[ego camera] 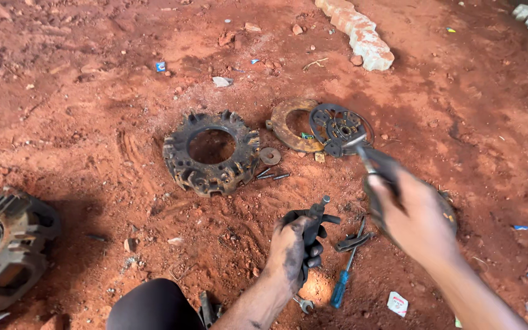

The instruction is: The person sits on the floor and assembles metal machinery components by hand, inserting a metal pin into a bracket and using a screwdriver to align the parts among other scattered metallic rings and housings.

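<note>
My left hand (293, 247) is greasy and closed around a small black metal part (316, 221) with a bolt sticking up from it, low over the red dirt. My right hand (409, 215) is raised and blurred, gripping a dark hand tool (371, 160) whose tip points toward a dark perforated disc (339, 129). That disc lies partly over a rusty ring plate (285, 128). To the left of them sits a black toothed round housing (211, 151) with a hole in its middle.
A blue-handled screwdriver (342, 286), a small spanner (304, 304) and a dark bracket (354, 241) lie between my hands. A washer (270, 156) and bolts (273, 176) rest by the housing. A greasy engine part (1, 244) sits far left. Bricks (362, 33) lie at the back.
</note>
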